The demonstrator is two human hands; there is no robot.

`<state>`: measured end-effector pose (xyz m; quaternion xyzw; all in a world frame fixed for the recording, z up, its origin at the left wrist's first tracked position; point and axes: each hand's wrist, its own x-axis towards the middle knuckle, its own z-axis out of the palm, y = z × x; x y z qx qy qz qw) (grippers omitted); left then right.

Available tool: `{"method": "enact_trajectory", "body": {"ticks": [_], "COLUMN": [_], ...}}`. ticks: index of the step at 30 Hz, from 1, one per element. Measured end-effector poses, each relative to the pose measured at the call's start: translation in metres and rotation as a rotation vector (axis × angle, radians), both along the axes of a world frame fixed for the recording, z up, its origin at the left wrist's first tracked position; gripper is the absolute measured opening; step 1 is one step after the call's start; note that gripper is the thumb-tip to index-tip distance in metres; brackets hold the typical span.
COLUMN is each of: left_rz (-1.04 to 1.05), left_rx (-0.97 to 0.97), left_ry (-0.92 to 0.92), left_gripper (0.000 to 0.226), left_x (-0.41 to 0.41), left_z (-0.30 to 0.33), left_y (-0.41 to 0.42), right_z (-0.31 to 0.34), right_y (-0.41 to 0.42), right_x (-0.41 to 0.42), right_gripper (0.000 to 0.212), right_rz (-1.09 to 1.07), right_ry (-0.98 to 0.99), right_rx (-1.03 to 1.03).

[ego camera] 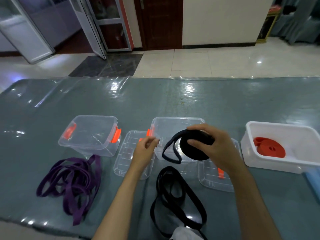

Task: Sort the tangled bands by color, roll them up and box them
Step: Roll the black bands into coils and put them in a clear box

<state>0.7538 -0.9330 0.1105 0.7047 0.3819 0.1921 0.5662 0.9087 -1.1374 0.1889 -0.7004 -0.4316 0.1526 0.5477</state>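
Your right hand (213,148) is curling its fingers and thumb around the rolled black band (195,148), holding it above the middle clear box (176,123) with a loose loop hanging left. Your left hand (145,148) is hovering with fingers loosely curled, gripping nothing. Another black band (174,196) and tangled purple bands (72,182) are lying on the table (173,101). A rolled orange band (270,149) is sitting in the white box (284,129).
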Motion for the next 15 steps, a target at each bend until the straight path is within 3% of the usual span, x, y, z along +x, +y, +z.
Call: {"method": "enact_trajectory", "body": {"ticks": [3, 6, 11, 15], "left_rz": [-0.266, -0.509, -0.533, -0.523], "left_rx": [0.001, 0.049, 0.052, 0.134], "left_ry": [-0.198, -0.211, -0.195, -0.190], "left_gripper": [0.023, 0.025, 0.020, 0.017], "left_x": [0.013, 0.017, 0.020, 0.017], "left_z": [0.058, 0.086, 0.088, 0.090], "left_y": [-0.011, -0.019, -0.024, -0.025], "right_z": [0.001, 0.004, 0.005, 0.006], "right_y": [0.002, 0.002, -0.001, -0.008], "right_x": [-0.001, -0.002, -0.003, -0.003], "right_gripper": [0.036, 0.038, 0.052, 0.034], "right_rz": [0.048, 0.070, 0.062, 0.117], "right_ry": [-0.028, -0.045, 0.015, 0.132], "right_rx": [-0.035, -0.036, -0.125, -0.072]}}
